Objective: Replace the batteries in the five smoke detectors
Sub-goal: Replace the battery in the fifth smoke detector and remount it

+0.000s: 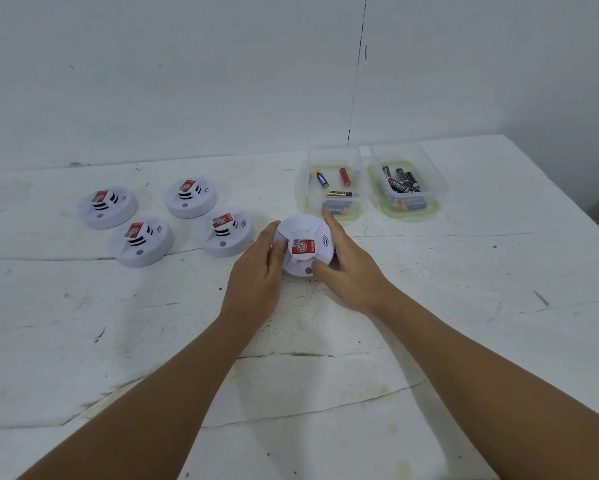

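Note:
A white round smoke detector (305, 242) with a red label stands tilted on the white table, held between both hands. My left hand (256, 275) grips its left rim, thumb on the top face. My right hand (350, 268) grips its right rim, with the index finger along the far edge and the thumb at the near edge. Several more white detectors lie face up to the left: one (108, 206) at far left, one (141, 241) in front of it, one (190, 197) further back and one (224, 231) nearest my left hand.
Two clear plastic tubs stand behind the held detector. The left tub (332, 157) holds a few loose batteries, blue, red and gold. The right tub (407, 155) holds several black batteries. The white table (325, 375) is cracked and meets a white wall behind.

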Tool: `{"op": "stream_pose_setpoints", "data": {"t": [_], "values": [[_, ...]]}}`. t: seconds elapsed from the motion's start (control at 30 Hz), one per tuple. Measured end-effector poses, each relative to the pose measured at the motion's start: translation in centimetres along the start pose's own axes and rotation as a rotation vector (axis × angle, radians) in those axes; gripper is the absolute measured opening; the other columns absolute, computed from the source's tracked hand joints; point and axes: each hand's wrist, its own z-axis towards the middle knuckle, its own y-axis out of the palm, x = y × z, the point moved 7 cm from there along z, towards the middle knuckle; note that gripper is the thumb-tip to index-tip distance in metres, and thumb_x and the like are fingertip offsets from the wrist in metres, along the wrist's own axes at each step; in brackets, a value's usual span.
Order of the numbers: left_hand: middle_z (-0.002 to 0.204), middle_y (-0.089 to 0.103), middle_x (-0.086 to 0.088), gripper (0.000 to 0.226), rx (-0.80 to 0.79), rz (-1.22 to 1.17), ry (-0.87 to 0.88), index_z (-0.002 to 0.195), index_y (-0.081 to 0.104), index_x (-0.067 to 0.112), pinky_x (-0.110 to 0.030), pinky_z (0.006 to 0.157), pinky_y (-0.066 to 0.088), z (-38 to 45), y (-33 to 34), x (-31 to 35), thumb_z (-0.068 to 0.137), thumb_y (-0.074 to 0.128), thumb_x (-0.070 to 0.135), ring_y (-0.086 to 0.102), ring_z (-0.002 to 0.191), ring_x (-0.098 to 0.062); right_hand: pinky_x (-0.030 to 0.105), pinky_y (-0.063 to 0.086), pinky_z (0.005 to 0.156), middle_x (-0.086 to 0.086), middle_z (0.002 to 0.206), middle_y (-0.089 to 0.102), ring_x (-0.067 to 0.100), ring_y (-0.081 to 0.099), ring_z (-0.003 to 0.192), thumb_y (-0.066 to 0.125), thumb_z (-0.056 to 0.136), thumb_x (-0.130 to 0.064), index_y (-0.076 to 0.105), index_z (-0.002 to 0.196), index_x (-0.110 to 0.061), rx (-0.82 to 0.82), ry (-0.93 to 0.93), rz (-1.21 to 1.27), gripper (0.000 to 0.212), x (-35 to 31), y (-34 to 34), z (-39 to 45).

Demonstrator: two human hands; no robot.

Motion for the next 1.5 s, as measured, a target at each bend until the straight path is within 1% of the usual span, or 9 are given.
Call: {"op": "stream_pose_setpoints", "data": {"t": [0.17,0.47,0.57,0.73,0.87,1.0,1.13,1.27,1.5], "values": [[0.141,0.062,0.013,0.047,0.005,-0.004,0.007,0.153,0.045,0.033,-0.037,0.108,0.049,0.07,-0.01,-0.03,0.110,0.032,0.049,0.057,0.128,-0.006,0.039,0.049,0.108,-0.014,0.154,0.049,0.009,0.055,0.130,0.055,0.084,-0.041,0.004,0.165,-0.039,-0.002,0.001,0.002,0.096,-0.13,0.02,-0.04],[0.143,0.061,0.011,0.049,0.007,0.006,0.009,0.153,0.045,0.031,-0.033,0.109,0.047,0.02,-0.04,0.12,0.110,0.031,0.049,0.057,0.129,-0.007,0.033,0.048,0.104,-0.012,0.155,0.048,0.011,0.057,0.127,0.057,0.087,-0.035,0.004,0.165,-0.038,-0.006,0.014,0.002,0.094,0.03,0.08,0.04],[0.141,0.062,0.011,0.048,0.008,0.004,0.011,0.153,0.045,0.031,-0.028,0.106,0.047,-0.02,-0.06,0.19,0.110,0.032,0.048,0.057,0.128,-0.007,0.036,0.049,0.107,-0.012,0.156,0.047,0.009,0.056,0.129,0.056,0.086,-0.037,0.004,0.165,-0.038,-0.005,0.008,0.002,0.095,0.00,0.11,0.04],[0.140,0.063,0.011,0.047,0.007,0.000,0.013,0.153,0.046,0.031,-0.031,0.106,0.048,-0.01,-0.05,0.24,0.110,0.032,0.048,0.058,0.127,-0.007,0.037,0.049,0.108,-0.013,0.156,0.046,0.009,0.055,0.130,0.054,0.082,-0.043,0.004,0.165,-0.038,-0.003,0.007,0.009,0.097,-0.10,0.08,0.00],[0.140,0.063,0.012,0.046,0.015,0.003,0.016,0.153,0.046,0.030,-0.024,0.103,0.047,-0.03,-0.13,0.39,0.111,0.033,0.045,0.058,0.126,-0.005,0.036,0.049,0.107,-0.012,0.156,0.046,0.009,0.055,0.130,0.055,0.085,-0.039,0.003,0.165,-0.037,-0.004,0.011,0.002,0.096,-0.12,0.05,-0.02],[0.140,0.063,0.013,0.046,0.011,-0.006,0.018,0.152,0.046,0.031,-0.026,0.104,0.048,-0.01,-0.10,0.32,0.111,0.034,0.046,0.058,0.126,-0.004,0.033,0.046,0.109,-0.013,0.159,0.044,0.009,0.052,0.134,0.060,0.091,-0.029,0.004,0.166,-0.037,-0.001,0.013,-0.008,0.094,-0.06,-0.01,-0.01],[0.139,0.063,0.013,0.046,0.007,-0.001,0.023,0.152,0.046,0.031,-0.017,0.100,0.045,-0.03,-0.06,0.34,0.111,0.033,0.046,0.058,0.125,-0.003,0.035,0.048,0.107,-0.014,0.157,0.045,0.009,0.054,0.131,0.055,0.085,-0.038,0.003,0.165,-0.036,-0.003,0.007,-0.009,0.095,-0.33,0.01,-0.06],[0.140,0.063,0.012,0.046,0.013,0.003,0.017,0.153,0.046,0.031,-0.029,0.105,0.048,-0.02,-0.11,0.33,0.111,0.033,0.046,0.058,0.126,-0.005,0.036,0.048,0.107,-0.014,0.156,0.046,0.009,0.055,0.130,0.055,0.085,-0.039,0.003,0.165,-0.037,-0.002,0.003,-0.009,0.096,-0.35,-0.02,-0.08],[0.138,0.064,0.013,0.046,0.008,0.004,0.016,0.152,0.045,0.033,-0.034,0.105,0.050,-0.04,-0.04,0.18,0.111,0.032,0.048,0.059,0.125,-0.006,0.037,0.049,0.107,-0.013,0.155,0.047,0.009,0.055,0.129,0.056,0.085,-0.039,0.003,0.165,-0.037,-0.002,0.005,-0.003,0.096,-0.21,-0.02,-0.09]]}}
